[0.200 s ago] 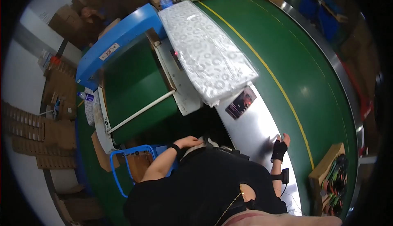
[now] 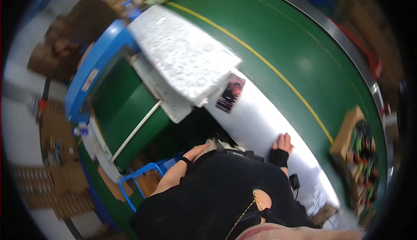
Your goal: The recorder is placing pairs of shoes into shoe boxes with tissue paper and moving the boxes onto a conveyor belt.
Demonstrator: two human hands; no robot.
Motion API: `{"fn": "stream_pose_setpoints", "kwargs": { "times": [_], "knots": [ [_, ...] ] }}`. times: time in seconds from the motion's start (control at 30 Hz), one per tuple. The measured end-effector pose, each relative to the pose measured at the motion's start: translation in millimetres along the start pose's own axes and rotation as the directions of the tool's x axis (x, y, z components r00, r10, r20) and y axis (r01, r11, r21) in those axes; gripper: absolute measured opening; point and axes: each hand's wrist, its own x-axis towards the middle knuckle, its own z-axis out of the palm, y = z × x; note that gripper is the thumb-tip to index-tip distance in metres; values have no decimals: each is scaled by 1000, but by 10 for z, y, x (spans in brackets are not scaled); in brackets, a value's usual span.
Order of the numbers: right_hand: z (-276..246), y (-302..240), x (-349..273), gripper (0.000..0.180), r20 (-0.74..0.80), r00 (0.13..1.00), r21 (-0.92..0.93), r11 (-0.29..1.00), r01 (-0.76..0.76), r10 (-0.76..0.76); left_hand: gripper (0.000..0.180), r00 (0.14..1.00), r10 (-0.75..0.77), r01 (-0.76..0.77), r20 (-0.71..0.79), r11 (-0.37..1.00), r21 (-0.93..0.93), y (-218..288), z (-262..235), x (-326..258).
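My left hand [image 2: 196,152], with a dark band at its wrist, rests on my lap at the waist. Its fingers lie stretched out, and nothing shows in them. On the shiny metal tabletop [image 2: 256,109] my right hand [image 2: 283,143] lies flat, fingers spread, in a black wrist wrap. Further up that metal strip lies a flat, phone-like rectangle [image 2: 230,94] with a dark and reddish picture. Beyond it sits a stack of grey-and-white patterned sheets [image 2: 184,51] in clear plastic.
Left of the stack stands a machine with a blue arched cover [image 2: 93,72] and a white bar [image 2: 137,131]. A green belt [image 2: 282,44] with a yellow line runs along the right. A cardboard box [image 2: 346,131] of colourful items sits there. A blue-framed chair [image 2: 145,167] is at my left.
The whole view has turned, shifting the stack and machine leftward. My right hand has gone from raised fingers at the table's edge to lying flat. My left hand stays on my lap.
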Motion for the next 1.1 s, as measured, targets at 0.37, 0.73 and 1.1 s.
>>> {"fn": "stream_pose_setpoints", "kwargs": {
  "times": [0.37,0.73,1.1],
  "knots": [
    [-598,2588,348,18,393,443,915,-388,-108,805,51,980,190,-154,60,534,831,390,315,1125],
    [-777,2126,1055,19,547,532,829,-506,-239,646,52,940,157,79,-303,764,641,-235,80,937],
    [-1010,1777,497,25,438,442,897,-411,-161,783,55,969,100,64,-227,782,619,-245,155,884]
  ]
}}
